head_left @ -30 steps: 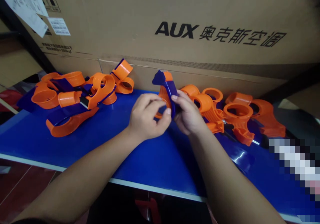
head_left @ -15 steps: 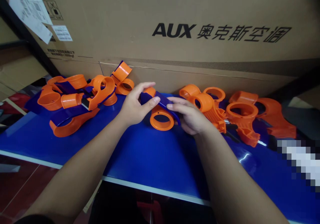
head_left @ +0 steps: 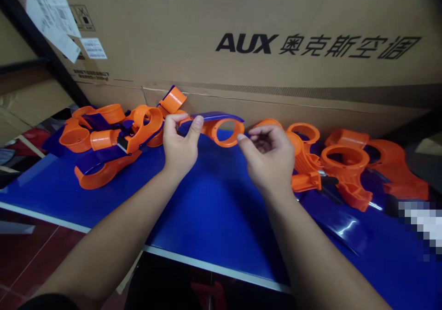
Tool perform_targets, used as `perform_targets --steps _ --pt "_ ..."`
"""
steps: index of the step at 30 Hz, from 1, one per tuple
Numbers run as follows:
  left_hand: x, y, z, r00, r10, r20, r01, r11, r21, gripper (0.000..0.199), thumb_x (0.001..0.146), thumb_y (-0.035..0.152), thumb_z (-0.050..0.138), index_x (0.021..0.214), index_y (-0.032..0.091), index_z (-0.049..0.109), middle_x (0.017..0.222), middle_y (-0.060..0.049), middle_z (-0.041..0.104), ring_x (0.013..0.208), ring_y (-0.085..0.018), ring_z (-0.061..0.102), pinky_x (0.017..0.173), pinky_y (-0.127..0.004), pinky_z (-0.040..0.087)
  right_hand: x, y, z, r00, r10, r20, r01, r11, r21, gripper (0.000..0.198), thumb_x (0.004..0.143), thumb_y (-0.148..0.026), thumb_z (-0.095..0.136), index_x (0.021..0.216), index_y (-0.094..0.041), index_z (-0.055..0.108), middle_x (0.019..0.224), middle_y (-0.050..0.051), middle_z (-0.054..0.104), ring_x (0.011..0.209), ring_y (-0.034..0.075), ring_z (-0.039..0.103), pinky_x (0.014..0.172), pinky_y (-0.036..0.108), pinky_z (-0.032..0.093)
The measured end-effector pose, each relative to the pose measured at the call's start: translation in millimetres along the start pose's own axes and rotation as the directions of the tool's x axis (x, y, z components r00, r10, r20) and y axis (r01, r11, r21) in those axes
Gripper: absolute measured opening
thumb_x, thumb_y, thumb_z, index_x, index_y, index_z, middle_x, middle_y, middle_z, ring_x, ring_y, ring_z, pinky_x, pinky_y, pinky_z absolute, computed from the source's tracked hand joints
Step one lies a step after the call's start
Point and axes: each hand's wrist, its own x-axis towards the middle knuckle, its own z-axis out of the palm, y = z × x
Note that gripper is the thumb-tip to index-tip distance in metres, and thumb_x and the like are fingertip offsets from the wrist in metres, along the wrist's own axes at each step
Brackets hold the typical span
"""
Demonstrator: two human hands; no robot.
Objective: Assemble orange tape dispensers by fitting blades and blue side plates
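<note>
The orange holder point(head_left: 208, 128) — a round ring point(head_left: 214, 134) with a glossy dark-blue strip point(head_left: 221, 115) along its top — jutted rightward from the left hand point(head_left: 181, 144), which gripped its narrow end above the bench point(head_left: 207, 208). It looked light, stiff and somewhat slick — probably best held by that end or the ring's rim. The right hand point(head_left: 270, 158), loosely open, had its thumb beside the ring; contact was unclear.

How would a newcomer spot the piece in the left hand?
Find the big carton and the blue table before it. There, the left hand grips an orange ring piece topped by a blue strip; its orange neighbours lie unheld in piles.
</note>
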Motion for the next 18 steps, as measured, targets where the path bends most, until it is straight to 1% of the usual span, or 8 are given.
perform_targets --steps 2,4,6,8,10,12,15,18 --pt "-6.4 0.0 3.4 0.999 -0.052 0.001 0.052 0.998 -0.028 0.047 0.09 0.065 0.072 0.101 0.022 0.056 0.1 -0.003 0.063 0.096 -0.015 0.062 0.091 -0.032 0.052 -9.9 -7.1 5.8 0.995 0.057 0.084 -0.056 0.998 -0.014 0.028 0.083 -0.043 0.081 0.076 -0.025 0.06 0.07 0.0 0.057 0.061 0.014 0.049 0.059 0.031 0.042" --pt "-14.3 0.5 7.0 0.992 -0.126 0.013 0.126 0.99 -0.068 0.051 0.088 0.067 0.073 0.101 0.022 0.052 0.1 -0.002 0.06 0.091 -0.014 0.061 0.086 -0.031 0.051 -18.6 -9.3 12.0 0.971 0.129 0.201 -0.123 0.991 -0.042 0.026 0.084 -0.047 0.08 0.081 -0.025 0.067 0.074 0.002 0.065 0.063 0.015 0.054 0.061 0.033 0.046" --pt "-23.1 2.7 10.4 0.981 -0.191 0.031 0.193 0.976 -0.099 0.053 0.087 0.068 0.074 0.097 0.023 0.047 0.099 -0.001 0.058 0.087 -0.012 0.059 0.084 -0.03 0.051 -24.7 -6.4 18.0 0.928 0.209 0.309 -0.208 0.977 -0.038 0.031 0.083 -0.05 0.081 0.1 -0.026 0.073 0.093 0.005 0.075 0.078 0.02 0.067 0.073 0.036 0.054" --pt "-32.2 7.2 13.1 0.97 -0.238 0.05 0.242 0.963 -0.117 0.055 0.087 0.068 0.074 0.093 0.023 0.044 0.097 0.0 0.056 0.085 -0.011 0.057 0.082 -0.029 0.05 -28.1 -0.6 23.4 0.88 0.262 0.397 -0.301 0.953 0.038 0.046 0.085 -0.055 0.079 0.122 -0.028 0.07 0.115 0.006 0.077 0.103 0.024 0.072 0.093 0.041 0.057" --pt "-40.6 12.9 14.8 0.956 -0.282 0.085 0.292 0.947 -0.137 0.053 0.089 0.067 0.072 0.09 0.023 0.042 0.091 0.001 0.054 0.081 -0.011 0.055 0.079 -0.029 0.05 -29.6 5.1 27.6 0.85 0.263 0.456 -0.366 0.918 0.154 0.053 0.09 -0.058 0.073 0.134 -0.03 0.064 0.13 0.005 0.074 0.124 0.023 0.068 0.109 0.042 0.053" --pt "-47.5 18.3 15.6 0.936 -0.322 0.141 0.342 0.927 -0.152 0.05 0.093 0.066 0.067 0.088 0.023 0.043 0.086 0.002 0.054 0.077 -0.011 0.055 0.076 -0.029 0.049 -30.2 9.2 30.3 0.846 0.242 0.476 -0.389 0.89 0.239 0.053 0.093 -0.06 0.069 0.138 -0.033 0.062 0.138 0.003 0.07 0.135 0.022 0.062 0.118 0.041 0.047" --pt "-53.2 23.8 14.8 0.919 -0.334 0.208 0.359 0.929 -0.094 0.046 0.098 0.063 0.062 0.083 0.022 0.046 0.086 0.0 0.057 0.079 -0.013 0.055 0.076 -0.031 0.049 -29.9 12.0 31.4 0.86 0.252 0.443 -0.408 0.862 0.3 0.051 0.09 -0.061 0.072 0.133 -0.034 0.066 0.139 0.002 0.069 0.14 0.023 0.058 0.116 0.041 0.05" --pt "-54.0 26.3 12.8 0.929 -0.287 0.233 0.303 0.952 -0.037 0.041 0.101 0.054 0.06 0.079 0.022 0.049 0.089 -0.002 0.058 0.085 -0.015 0.056 0.083 -0.032 0.049 -26.6 10.9 28.6 0.835 0.315 0.452 -0.499 0.78 0.378 0.049 0.089 -0.062 0.071 0.129 -0.033 0.065 0.136 0.003 0.071 0.132 0.024 0.062 0.102 0.042 0.059"
